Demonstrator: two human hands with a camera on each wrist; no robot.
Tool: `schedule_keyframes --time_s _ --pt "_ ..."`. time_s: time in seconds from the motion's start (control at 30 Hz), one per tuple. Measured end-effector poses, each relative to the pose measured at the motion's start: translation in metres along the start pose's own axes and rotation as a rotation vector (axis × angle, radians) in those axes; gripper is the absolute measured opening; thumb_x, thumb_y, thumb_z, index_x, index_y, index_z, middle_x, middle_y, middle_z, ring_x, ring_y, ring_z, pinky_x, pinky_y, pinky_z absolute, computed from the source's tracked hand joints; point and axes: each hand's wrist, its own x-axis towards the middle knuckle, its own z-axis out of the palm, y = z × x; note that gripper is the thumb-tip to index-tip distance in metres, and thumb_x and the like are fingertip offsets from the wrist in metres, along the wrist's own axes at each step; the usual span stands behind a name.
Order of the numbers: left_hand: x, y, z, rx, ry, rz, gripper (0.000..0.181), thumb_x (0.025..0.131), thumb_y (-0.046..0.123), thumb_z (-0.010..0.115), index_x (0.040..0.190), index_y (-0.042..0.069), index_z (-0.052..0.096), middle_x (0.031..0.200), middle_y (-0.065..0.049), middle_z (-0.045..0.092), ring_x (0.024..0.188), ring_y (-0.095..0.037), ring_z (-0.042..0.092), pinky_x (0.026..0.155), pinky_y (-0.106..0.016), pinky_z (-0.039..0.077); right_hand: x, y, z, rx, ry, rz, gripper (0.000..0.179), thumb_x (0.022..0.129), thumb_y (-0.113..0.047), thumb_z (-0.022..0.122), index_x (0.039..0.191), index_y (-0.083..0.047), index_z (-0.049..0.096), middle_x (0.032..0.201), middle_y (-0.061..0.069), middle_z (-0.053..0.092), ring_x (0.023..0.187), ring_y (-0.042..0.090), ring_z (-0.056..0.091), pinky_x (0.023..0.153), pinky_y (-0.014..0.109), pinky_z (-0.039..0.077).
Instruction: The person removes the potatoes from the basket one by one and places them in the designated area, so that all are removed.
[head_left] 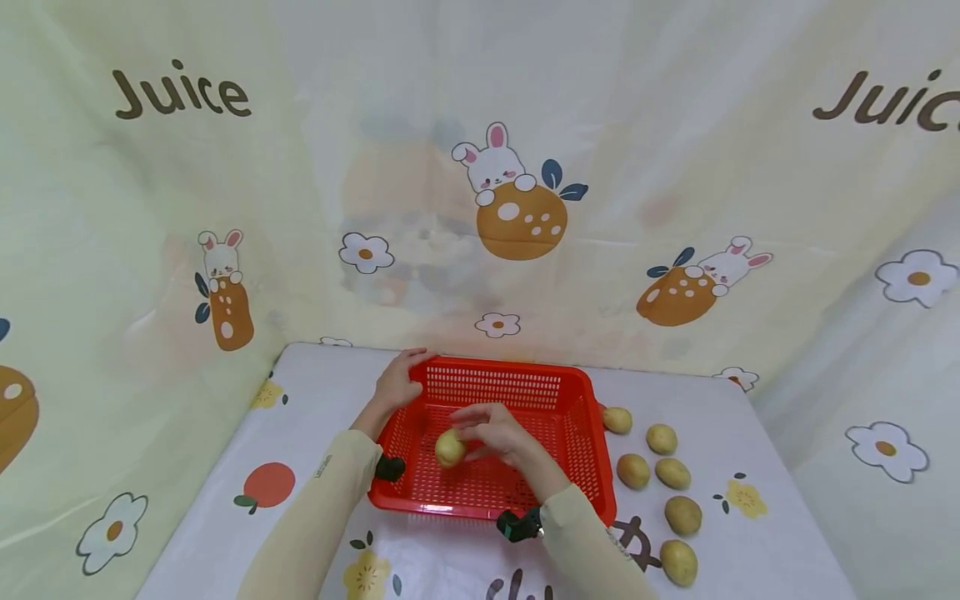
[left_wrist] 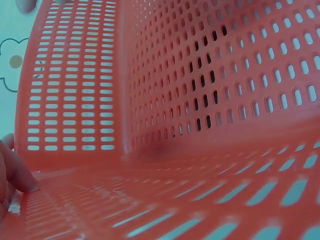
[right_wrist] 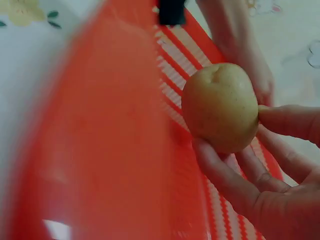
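A potato (head_left: 449, 448) is pinched between the thumb and fingers of my right hand (head_left: 498, 433), held over the inside of a red plastic basket (head_left: 495, 364). Close up in the right wrist view, the potato (right_wrist: 220, 107) is smooth and yellow with a small dimple near its top. My left hand (head_left: 397, 385) grips the basket's rim at the far left corner. The left wrist view catches the left hand's fingers (left_wrist: 20, 175) at the rim, beside the slotted wall (left_wrist: 70, 100).
Several loose potatoes (head_left: 672, 473) lie on the table to the right of the basket, one (head_left: 617, 419) right by its wall. A printed cloth covers the table (head_left: 330, 367), and a patterned curtain (head_left: 420, 308) hangs behind it and on both sides.
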Motion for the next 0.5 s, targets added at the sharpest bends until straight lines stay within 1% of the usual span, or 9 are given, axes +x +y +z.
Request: schedule_keyframes --time_s 0.03,0.1,0.17,0.27,0.43,0.5 --pt "0.000 0.000 0.000 -0.003 -0.001 -0.001 0.068 0.075 -0.009 0.050 0.141 0.006 0.055 0.149 -0.014 0.043 0.136 -0.037 0.039 0.088 -0.050 0.047 -0.002 -0.001 -0.005 -0.004 0.009 -0.006 0.037 0.090 0.001 0.063 0.126 0.007 0.061 0.120 0.021 0.065 0.096 0.027 0.066 0.076 0.048 0.057" --pt "-0.001 0.000 0.000 -0.005 -0.006 -0.013 0.068 0.075 -0.009 0.050 0.141 0.007 0.055 0.149 -0.013 0.043 0.137 -0.036 0.038 0.089 -0.050 0.046 -0.005 -0.004 -0.015 -0.003 0.032 -0.006 0.038 0.090 0.001 0.063 0.127 0.007 0.060 0.120 0.020 0.065 0.097 0.026 0.066 0.076 0.047 0.057" --pt "-0.001 0.001 0.000 -0.008 -0.011 -0.029 0.068 0.075 -0.008 0.051 0.141 0.008 0.055 0.150 -0.012 0.043 0.138 -0.035 0.037 0.095 -0.051 0.044 -0.009 -0.006 -0.025 0.001 0.055 -0.006 0.040 0.090 0.001 0.063 0.129 0.008 0.059 0.118 0.019 0.066 0.097 0.026 0.066 0.077 0.049 0.057" --pt "0.000 0.000 0.001 -0.016 -0.013 -0.048 0.067 0.076 -0.008 0.052 0.141 0.009 0.056 0.150 -0.011 0.043 0.138 -0.034 0.036 0.100 -0.053 0.041 -0.015 -0.008 -0.041 0.009 0.094 -0.001 0.039 0.090 0.000 0.064 0.128 0.006 0.060 0.117 0.017 0.066 0.097 0.026 0.066 0.078 0.049 0.056" --pt "-0.001 0.003 0.000 -0.028 -0.017 -0.054 0.067 0.076 -0.008 0.052 0.141 0.008 0.055 0.150 -0.011 0.042 0.138 -0.034 0.036 0.100 -0.053 0.040 -0.024 -0.009 -0.066 0.006 0.149 -0.009 0.039 0.090 -0.002 0.064 0.129 0.006 0.060 0.120 0.019 0.065 0.095 0.023 0.067 0.078 0.051 0.056" --pt "-0.001 0.004 -0.001 -0.026 -0.019 -0.050 0.068 0.076 -0.008 0.051 0.142 0.008 0.054 0.151 -0.011 0.042 0.138 -0.034 0.036 0.100 -0.053 0.040 -0.027 -0.009 -0.076 0.013 0.151 -0.015 0.042 0.092 -0.002 0.063 0.131 0.008 0.057 0.123 0.021 0.063 0.096 0.023 0.066 0.080 0.052 0.055"
